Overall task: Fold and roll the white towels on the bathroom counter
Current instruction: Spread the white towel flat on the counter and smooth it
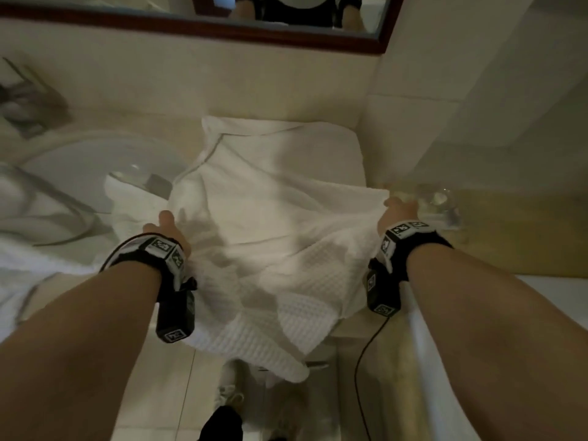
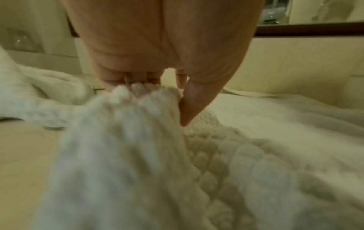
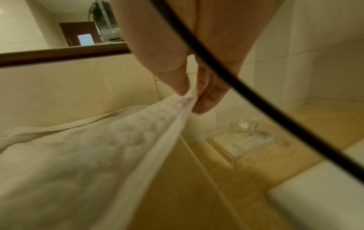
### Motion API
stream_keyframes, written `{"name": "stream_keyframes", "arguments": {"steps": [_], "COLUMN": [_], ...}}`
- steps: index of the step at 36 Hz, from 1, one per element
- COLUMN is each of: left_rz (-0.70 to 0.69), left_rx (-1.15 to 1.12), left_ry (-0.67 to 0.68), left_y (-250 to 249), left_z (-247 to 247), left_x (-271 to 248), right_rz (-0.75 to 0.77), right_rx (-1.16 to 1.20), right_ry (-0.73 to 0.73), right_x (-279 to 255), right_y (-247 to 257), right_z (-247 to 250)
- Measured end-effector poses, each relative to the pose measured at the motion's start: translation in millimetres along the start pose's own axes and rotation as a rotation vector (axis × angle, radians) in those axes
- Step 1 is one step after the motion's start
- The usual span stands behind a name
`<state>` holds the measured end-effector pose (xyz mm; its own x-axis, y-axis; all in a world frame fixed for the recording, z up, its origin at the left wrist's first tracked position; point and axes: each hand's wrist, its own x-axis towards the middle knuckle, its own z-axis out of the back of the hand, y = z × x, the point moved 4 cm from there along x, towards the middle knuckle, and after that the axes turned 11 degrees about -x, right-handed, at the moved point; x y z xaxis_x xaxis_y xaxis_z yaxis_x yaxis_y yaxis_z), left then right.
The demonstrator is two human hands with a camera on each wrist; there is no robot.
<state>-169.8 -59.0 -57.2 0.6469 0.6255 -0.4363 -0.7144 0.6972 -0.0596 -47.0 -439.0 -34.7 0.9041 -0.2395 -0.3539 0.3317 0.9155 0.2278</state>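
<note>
A white waffle-weave towel (image 1: pixel 270 218) lies spread over the bathroom counter (image 1: pixel 359 160), its near part hanging off the front edge toward the floor. My left hand (image 1: pixel 167 226) grips the towel's left edge, bunched between fingers and thumb (image 2: pixel 149 91). My right hand (image 1: pixel 397 211) pinches the towel's right edge (image 3: pixel 194 95) between thumb and fingers and holds it raised. The cloth (image 3: pixel 98 147) is stretched between both hands above the counter. A second white towel (image 1: pixel 133 198) lies partly under the first, on the left by the sink.
A round white sink (image 1: pixel 95 167) sits left of the towel, with more white cloth (image 1: pixel 28 268) at the far left. A clear glass dish (image 3: pixel 244 125) on a small tray (image 1: pixel 442 205) stands right of my right hand. Mirror frame (image 1: pixel 286 35) runs along the back wall.
</note>
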Motion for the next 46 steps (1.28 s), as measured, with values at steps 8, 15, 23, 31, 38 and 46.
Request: {"name": "stream_keyframes", "arguments": {"steps": [8, 15, 23, 31, 38, 46], "left_rz": [-0.023, -0.259, -0.725, -0.812, -0.685, -0.703], "left_rx": [0.001, 0.083, 0.130, 0.404, 0.233, 0.108], "left_ry": [0.098, 0.058, 0.019, 0.104, 0.227, 0.270], "left_y": [11, -6, -3, 6, -4, -13], "left_z": [-20, -39, -61, -78, -32, -12], "left_x": [-14, -45, -105, -125, -115, -130], "right_rz": [-0.030, -0.160, -0.202, -0.092, -0.055, -0.086], "right_rx": [0.066, 0.305, 0.346, 0.608, 0.538, 0.059], "right_ry": [0.223, 0.172, 0.281, 0.052, 0.072, 0.199], "right_x": [-63, -109, -160, -172, -169, -166], "right_y": [-10, -26, -34, -34, -36, -71], "right_z": [-49, -75, -104, -85, -43, -19]}}
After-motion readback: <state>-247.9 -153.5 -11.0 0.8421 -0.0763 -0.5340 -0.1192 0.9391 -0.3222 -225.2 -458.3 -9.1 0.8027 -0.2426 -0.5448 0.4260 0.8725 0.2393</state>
